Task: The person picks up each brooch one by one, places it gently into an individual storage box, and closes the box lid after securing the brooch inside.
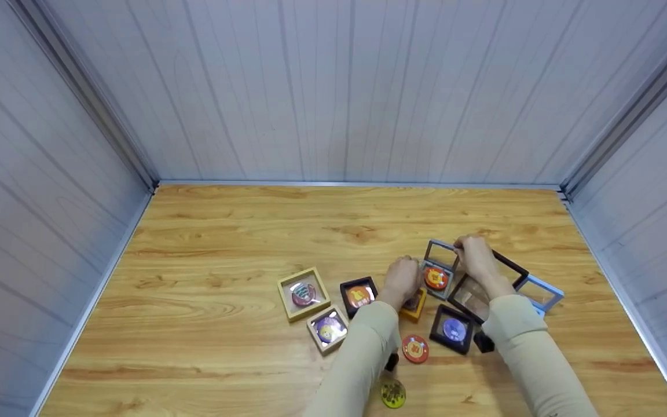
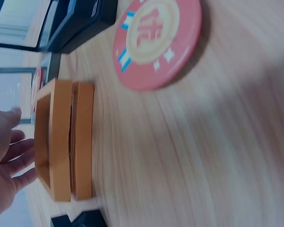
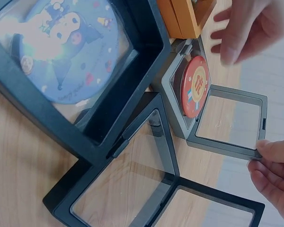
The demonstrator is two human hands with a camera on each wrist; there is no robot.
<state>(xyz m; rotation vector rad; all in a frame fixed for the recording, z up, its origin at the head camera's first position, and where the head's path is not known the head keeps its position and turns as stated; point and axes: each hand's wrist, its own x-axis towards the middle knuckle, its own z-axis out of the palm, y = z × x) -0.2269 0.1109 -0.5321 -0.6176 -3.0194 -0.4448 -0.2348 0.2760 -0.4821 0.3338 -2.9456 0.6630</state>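
My right hand (image 1: 477,258) pinches the corner of the raised lid (image 3: 227,150) of a small grey display frame. A red round badge (image 3: 195,87) with a yellow centre lies inside that frame's base (image 3: 184,128). Close by on the left, my left hand (image 1: 402,281) holds nothing, its fingers loosely bent beside the grey frame. Below that hand is an orange display frame (image 2: 61,142), its two halves almost together. An open black frame (image 3: 173,177) with clear film stands under my right wrist, partly hidden by it in the head view.
Nearer me lie a black frame with a purple-blue badge (image 1: 454,330), a loose red badge (image 1: 415,349) and a yellow-green badge (image 1: 393,393). Leftward are a yellow frame (image 1: 288,315), a beige frame (image 1: 329,349) and a black frame (image 1: 346,302). An open blue frame (image 1: 550,289) is rightmost.
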